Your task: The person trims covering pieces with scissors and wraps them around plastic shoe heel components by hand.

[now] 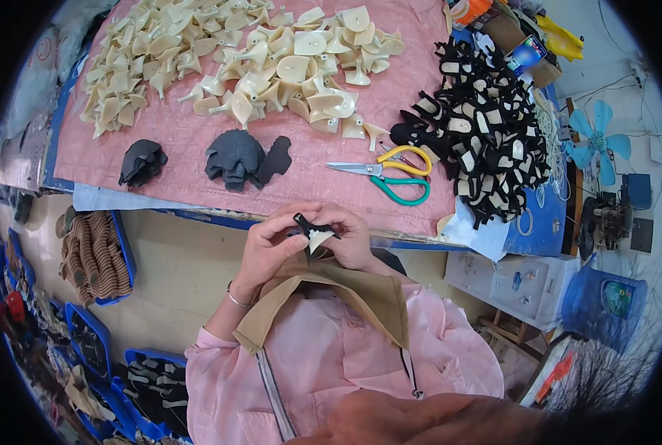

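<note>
Both my hands are closed round one small black-covered piece (317, 233) with a cream part showing, just off the table's front edge. My left hand (273, 248) pinches it from the left, and my right hand (351, 239) grips its right side. Beyond them on the pink cloth (286, 194) lie dark fabric pieces (234, 157) in a stack, with a smaller stack (142, 162) to the left. Scissors (390, 172) with one yellow and one green handle lie to the right.
Many bare cream pieces (294, 68) cover the table's back. A heap of black-covered pieces (487, 133) fills its right end. A blue fan (599, 142) and a white box (513, 288) stand at the right. Blue crates (123, 256) with striped and dark items sit on the left floor.
</note>
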The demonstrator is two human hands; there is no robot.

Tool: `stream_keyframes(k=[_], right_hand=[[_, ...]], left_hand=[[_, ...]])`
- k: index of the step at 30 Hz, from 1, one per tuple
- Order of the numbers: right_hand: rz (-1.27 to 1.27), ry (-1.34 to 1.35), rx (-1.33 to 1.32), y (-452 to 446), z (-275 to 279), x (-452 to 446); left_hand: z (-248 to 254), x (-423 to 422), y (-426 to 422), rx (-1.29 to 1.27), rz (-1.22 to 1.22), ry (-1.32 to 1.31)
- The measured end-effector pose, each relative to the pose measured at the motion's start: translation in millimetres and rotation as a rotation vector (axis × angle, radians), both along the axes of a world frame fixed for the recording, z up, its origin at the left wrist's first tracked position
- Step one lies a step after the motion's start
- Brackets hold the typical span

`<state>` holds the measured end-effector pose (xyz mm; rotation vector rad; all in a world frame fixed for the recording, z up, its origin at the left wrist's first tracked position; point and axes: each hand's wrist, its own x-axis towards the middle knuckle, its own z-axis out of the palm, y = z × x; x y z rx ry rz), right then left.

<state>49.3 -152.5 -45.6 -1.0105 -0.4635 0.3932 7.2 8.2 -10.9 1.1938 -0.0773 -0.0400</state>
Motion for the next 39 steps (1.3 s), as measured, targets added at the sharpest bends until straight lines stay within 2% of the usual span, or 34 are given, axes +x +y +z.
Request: stream_keyframes(k=[2,4,8,10,12,15,17,19,21,30,34,37,39], right_hand=[[-0.002,-0.026,-0.027,0,-3,-1],[-0.003,-0.050,-0.053,-1,-4,-1],[0.008,-0.011,-0.018,3,-2,-3],[0.014,0.003,0.015,4,0,-4],[0.067,0.138,0.068,5,1,-4],[-0.084,-0.008,-0.060,7,-4,-8],[-0.122,-0.004,-0.067,6,-3,-8],[-0.163,-0.001,-0.076,4,3,-6],[-0.224,-0.147,-0.167,2,13,-5],[-0.271,-0.207,-0.295,-3,12,-5],[-0.208,-0.124,-0.216,-5,9,-3],[-0.187,-0.177,-0.264,-8,7,-2],[-0.152,-0.380,-0.376,-8,12,2]], left_hand=[[1,0,0,-0.073,0.001,0.051],[1,-1,2,0.111,0.053,-0.037],[-1,-2,-1,0.136,0.103,-0.061],[-4,-3,-3,-0.026,0.105,-0.006],[-5,-2,-8,-0.088,0.130,-0.012],[-6,-2,-19,-0.205,0.193,-0.013],[-6,-1,-20,-0.260,0.229,-0.010],[-5,1,-16,-0.242,0.266,-0.024],[-5,1,-15,-0.179,0.244,-0.066],[-8,-5,-17,0.123,0.253,-0.141],[-10,-6,-16,0.229,0.246,-0.198],[-11,-8,-13,0.284,0.241,-0.202],[-10,-9,-13,0.297,0.233,-0.187]])
